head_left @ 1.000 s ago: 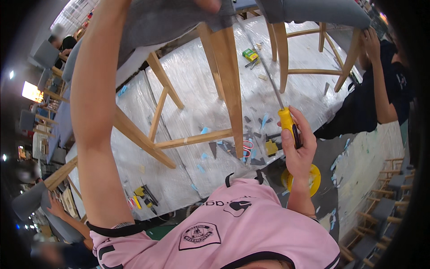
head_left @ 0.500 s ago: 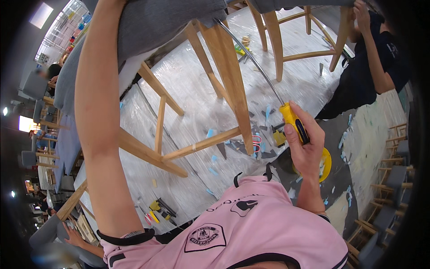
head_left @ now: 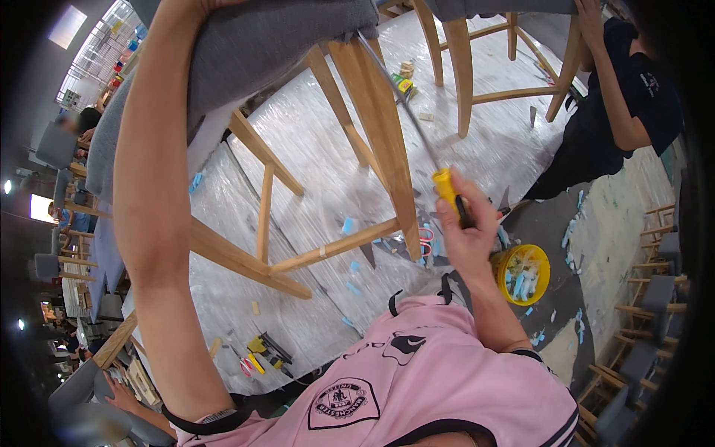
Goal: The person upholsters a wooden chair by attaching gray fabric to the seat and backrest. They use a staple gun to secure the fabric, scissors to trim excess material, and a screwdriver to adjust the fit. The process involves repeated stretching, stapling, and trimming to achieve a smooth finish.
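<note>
A wooden chair with a grey upholstered seat (head_left: pixel 275 52) stands in front of me. My right hand (head_left: pixel 471 231) is wrapped round the yellow and black handle of a long screwdriver (head_left: pixel 447 186). Its metal shaft slants up to the left, and the tip meets the fabric edge at the top of the near wooden leg (head_left: pixel 376 112). My left arm reaches up along the seat. Only a bit of my left hand (head_left: pixel 216 3) shows at the top edge, over the grey fabric, with its fingers out of sight.
A plastic-wrapped table (head_left: pixel 313 223) carries the chair, fabric scraps, red-handled scissors (head_left: pixel 426 242) and a black and yellow staple gun (head_left: pixel 269 350). A yellow bucket (head_left: pixel 547 272) of scraps stands at right. A co-worker (head_left: pixel 618 112) handles another chair (head_left: pixel 462 74); stacked chairs (head_left: pixel 659 298) line the far right.
My right hand and the screwdriver handle have swung left and slightly down, while the tip stays at the seat edge. My left arm has shifted a little left. More of the bucket shows.
</note>
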{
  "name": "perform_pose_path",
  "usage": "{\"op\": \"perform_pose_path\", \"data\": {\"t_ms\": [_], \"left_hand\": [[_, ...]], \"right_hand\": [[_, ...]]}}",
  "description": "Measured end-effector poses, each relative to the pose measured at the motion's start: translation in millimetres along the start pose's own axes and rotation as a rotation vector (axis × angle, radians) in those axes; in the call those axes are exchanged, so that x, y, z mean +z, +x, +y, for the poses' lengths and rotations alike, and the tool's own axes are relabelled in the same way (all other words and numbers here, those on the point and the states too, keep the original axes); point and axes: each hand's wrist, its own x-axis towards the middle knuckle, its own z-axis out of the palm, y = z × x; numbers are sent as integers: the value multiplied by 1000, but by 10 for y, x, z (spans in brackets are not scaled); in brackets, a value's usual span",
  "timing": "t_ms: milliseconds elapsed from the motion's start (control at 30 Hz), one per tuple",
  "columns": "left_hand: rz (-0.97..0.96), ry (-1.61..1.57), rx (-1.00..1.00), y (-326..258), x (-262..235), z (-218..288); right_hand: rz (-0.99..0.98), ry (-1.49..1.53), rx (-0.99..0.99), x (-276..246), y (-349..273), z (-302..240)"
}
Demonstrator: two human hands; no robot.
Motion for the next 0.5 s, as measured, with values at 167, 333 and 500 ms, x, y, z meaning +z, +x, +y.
{"op": "perform_pose_path", "data": {"t_ms": [167, 333, 500], "left_hand": [[71, 36, -21, -333, -114, 37], [94, -14, -29, -279, -100, -65], [89, -73, 9, -263, -149, -124]], "right_hand": [[-56, 143, -86, 289, 93, 222], [-127, 136, 38, -65, 145, 50], [-206, -71, -72, -452, 259, -352]]}}
